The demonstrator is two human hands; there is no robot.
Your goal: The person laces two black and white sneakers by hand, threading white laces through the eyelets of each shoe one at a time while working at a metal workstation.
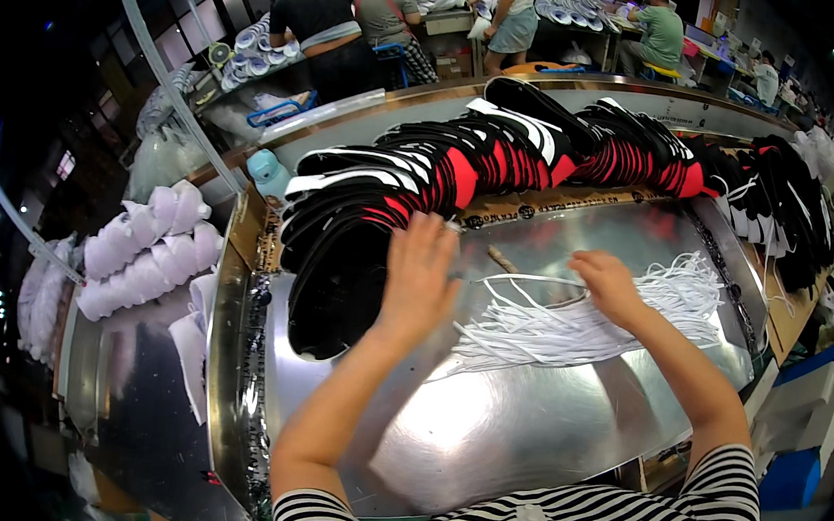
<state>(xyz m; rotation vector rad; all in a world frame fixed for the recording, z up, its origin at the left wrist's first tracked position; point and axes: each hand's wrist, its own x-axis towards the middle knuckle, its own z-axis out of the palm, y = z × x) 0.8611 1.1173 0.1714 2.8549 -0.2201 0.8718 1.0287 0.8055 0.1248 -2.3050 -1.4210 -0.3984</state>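
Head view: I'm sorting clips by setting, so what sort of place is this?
Likely a shoe factory line: a long row of black-and-red shoe uppers, a bundle of white laces on a metal worktable, other workers behind.

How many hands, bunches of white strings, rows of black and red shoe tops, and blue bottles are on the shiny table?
Bare hands: 2, the left hand near the shoe tops and the right hand on the strings
Bunch of white laces: 1
Long row of black, red and white shoe uppers: 1
Light blue bottle: 1
Total: 5
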